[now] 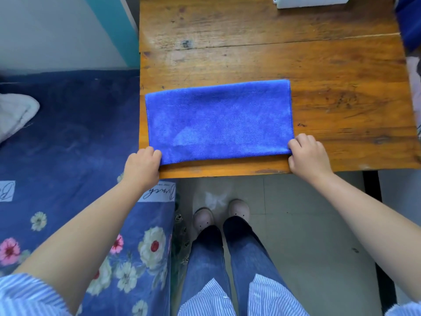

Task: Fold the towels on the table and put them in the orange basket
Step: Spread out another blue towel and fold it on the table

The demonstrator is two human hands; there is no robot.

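On the wooden table point(319, 65) I see my left hand point(142, 168) pinching the blue towel point(218, 119)'s near-left corner; my right hand point(307, 156) pinches its near-right corner.

1. You get a bright, evenly lit view with soft daylight tones; nothing sits in deep darkness.
2. Your wooden table point(319, 65) carries a pale sheen across its far planks, so the light probably arrives from the far side, though the source is out of view.
3. Shadows stay faint: a thin one runs under the blue towel point(218, 119) at its near edge, and a soft one lies below the table's front lip.
4. A whitish glare patch sits on the floor tiles point(307, 224) just ahead of the shoes.
5. Wide-angle distortion bows the table's edges and stretches your forearms at the lower corners.
6. The right border and top right corner look smeared and soft; the centre is sharp.
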